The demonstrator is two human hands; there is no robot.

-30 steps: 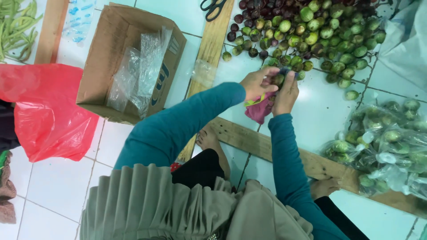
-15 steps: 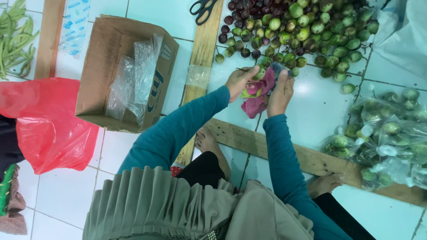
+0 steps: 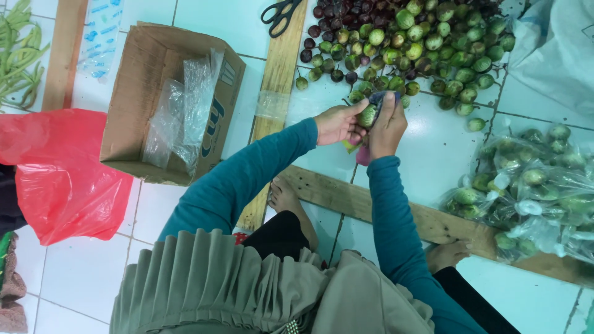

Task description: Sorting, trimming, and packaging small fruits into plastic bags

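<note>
Both hands — left hand (image 3: 335,123); right hand (image 3: 388,128) — around green fruit (image 3: 367,115)

1. The floor (image 3: 204,18) is laid with pale, glossy white tiles split by thin grey grout lines; soft, even light reflects off them.
2. A brown cardboard box (image 3: 139,105) stands open on the floor and serves as the landmark.
3. Just right of the box, a bare wooden plank (image 3: 279,68) runs up the frame.
4. Further right of the box, a second plank (image 3: 427,219) lies slantwise across the tiles.
5. Left of the box, a third wooden strip (image 3: 65,55) lies near the frame's edge.
6. Below and left of the box, a red plastic bag (image 3: 59,179) lies crumpled on the floor.
</note>
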